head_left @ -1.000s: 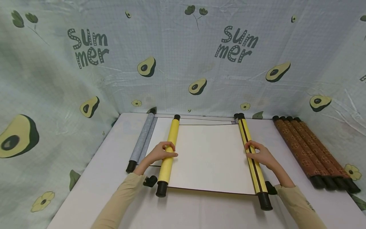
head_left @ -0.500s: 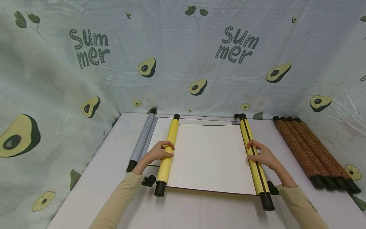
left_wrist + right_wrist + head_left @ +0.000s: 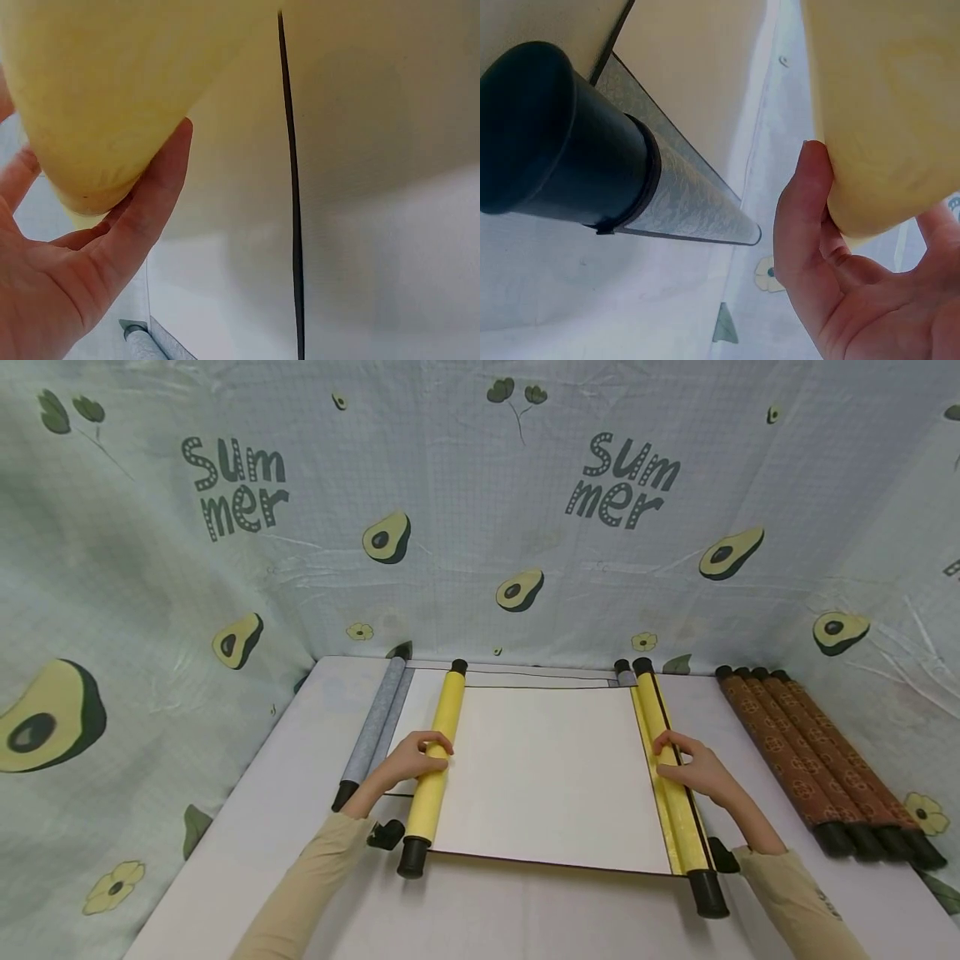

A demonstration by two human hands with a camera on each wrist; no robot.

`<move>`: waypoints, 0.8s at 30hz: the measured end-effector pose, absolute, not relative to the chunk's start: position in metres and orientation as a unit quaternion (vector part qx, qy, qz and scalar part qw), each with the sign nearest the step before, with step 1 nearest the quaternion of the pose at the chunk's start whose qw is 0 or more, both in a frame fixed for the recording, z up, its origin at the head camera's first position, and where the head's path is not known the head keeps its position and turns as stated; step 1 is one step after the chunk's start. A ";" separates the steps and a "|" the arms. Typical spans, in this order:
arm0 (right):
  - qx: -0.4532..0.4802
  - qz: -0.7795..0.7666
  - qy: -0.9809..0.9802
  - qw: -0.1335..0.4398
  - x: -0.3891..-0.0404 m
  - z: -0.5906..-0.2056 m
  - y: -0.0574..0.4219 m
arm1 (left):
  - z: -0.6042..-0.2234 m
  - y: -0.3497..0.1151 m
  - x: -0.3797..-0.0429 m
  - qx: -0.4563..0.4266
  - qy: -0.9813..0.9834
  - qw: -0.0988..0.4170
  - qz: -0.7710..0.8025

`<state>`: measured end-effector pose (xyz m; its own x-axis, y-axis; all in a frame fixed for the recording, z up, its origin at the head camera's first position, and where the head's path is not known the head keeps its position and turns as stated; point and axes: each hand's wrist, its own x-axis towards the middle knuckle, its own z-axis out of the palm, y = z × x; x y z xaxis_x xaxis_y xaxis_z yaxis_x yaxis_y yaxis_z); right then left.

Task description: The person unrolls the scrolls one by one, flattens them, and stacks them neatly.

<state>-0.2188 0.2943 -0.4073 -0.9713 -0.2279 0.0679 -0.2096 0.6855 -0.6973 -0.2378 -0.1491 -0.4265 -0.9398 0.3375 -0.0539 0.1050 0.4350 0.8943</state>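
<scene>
A partly unrolled scroll spans both hands, its white sheet [image 3: 551, 768] stretched between two yellow rolls with black end knobs. My left hand [image 3: 412, 757] grips the left yellow roll [image 3: 429, 793], thumb and fingers curled around its middle. On the other side, my right hand [image 3: 693, 768] holds the right yellow roll [image 3: 678, 827], which has a dark stripe along its right side. Beneath lies a second, grey scroll, spread open on the table; its left grey roll [image 3: 372, 727] shows beside my left wrist, and its right grey roll [image 3: 686, 187] appears in the right wrist view.
Several brown patterned scrolls [image 3: 825, 760] lie rolled up side by side on the right of the white table [image 3: 495, 914]. A fabric backdrop [image 3: 450, 460] printed with avocados hangs behind and at the sides.
My left hand has shifted slightly left and my right hand slightly right, widening the white sheet. The right roll has turned, its dark stripe moving rightward, and a yellow strip now shows along its left.
</scene>
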 end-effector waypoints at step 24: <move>-0.110 -0.363 0.925 0.017 -0.220 -0.408 0.309 | -0.426 -0.155 -0.238 0.135 0.857 0.083 0.490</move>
